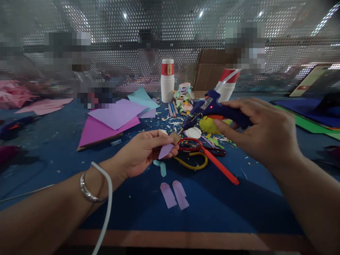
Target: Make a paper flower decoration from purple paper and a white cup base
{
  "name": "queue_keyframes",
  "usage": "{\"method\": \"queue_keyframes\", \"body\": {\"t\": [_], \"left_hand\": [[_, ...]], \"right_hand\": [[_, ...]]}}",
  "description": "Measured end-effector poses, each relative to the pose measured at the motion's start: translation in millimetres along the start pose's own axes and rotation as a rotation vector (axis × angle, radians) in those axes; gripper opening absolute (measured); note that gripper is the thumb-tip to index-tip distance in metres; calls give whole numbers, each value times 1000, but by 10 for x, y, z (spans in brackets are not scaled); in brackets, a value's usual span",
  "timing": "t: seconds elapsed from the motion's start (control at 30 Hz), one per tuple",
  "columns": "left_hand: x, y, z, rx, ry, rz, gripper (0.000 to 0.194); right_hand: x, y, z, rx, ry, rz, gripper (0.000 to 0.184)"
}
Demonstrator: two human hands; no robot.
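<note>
My left hand (143, 150) pinches a small lavender paper piece (165, 151) along with a small tan bit (175, 137), perhaps cardboard. In my right hand (268, 131) is a blue hot glue gun (220, 108) with a small red light on its side. Its metal tip points down and left at the tan bit; whether they touch I cannot tell. Just below the hands lie scissors with a yellow handle loop (199, 166) and an orange-red pen (221, 166). Nearer me are two lavender paper strips (168, 195) and a teal paper scrap (163, 169).
Purple and magenta sheets (114, 131) lie left, with a teal sheet (142, 98) behind. Stacked paper cups (167, 85) stand at the back beside a paper-covered cup (184, 95). Paper scraps litter the middle. A white cord (107, 202) crosses my left wrist. Coloured sheets (302, 113) lie right.
</note>
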State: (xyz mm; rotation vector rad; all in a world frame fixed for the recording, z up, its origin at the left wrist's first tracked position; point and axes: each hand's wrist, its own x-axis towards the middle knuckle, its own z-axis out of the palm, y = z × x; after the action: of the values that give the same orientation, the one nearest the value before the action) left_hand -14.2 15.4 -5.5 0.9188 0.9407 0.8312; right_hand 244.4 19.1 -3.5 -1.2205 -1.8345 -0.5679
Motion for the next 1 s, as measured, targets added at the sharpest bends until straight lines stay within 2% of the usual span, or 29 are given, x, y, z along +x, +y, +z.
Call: {"method": "queue_keyframes", "body": {"t": [0.13, 0.3, 0.43, 0.5, 0.7, 0.87, 1.0], "left_hand": [[-12, 3, -11, 18, -25, -8, 15], [-21, 16, -19, 47, -41, -18, 16], [-30, 17, -30, 59, -71, 8, 14], [-35, 18, -27, 75, -78, 27, 14], [-59, 22, 20, 104, -25, 15, 15], [-79, 19, 26, 123, -15, 34, 15], [-78, 17, 18, 142, -12, 48, 15]], "right_hand": [[4, -16, -11, -7, -8, -10, 31], [27, 54, -14, -29, 23, 61, 31], [78, 259, -27, -87, 64, 191, 35], [106, 405, -35, -152, 43, 269, 36], [129, 773, -9, -366, 57, 419, 38], [118, 768, 52, -459, -49, 429, 43], [118, 697, 103, -429, -193, 442, 44]]}}
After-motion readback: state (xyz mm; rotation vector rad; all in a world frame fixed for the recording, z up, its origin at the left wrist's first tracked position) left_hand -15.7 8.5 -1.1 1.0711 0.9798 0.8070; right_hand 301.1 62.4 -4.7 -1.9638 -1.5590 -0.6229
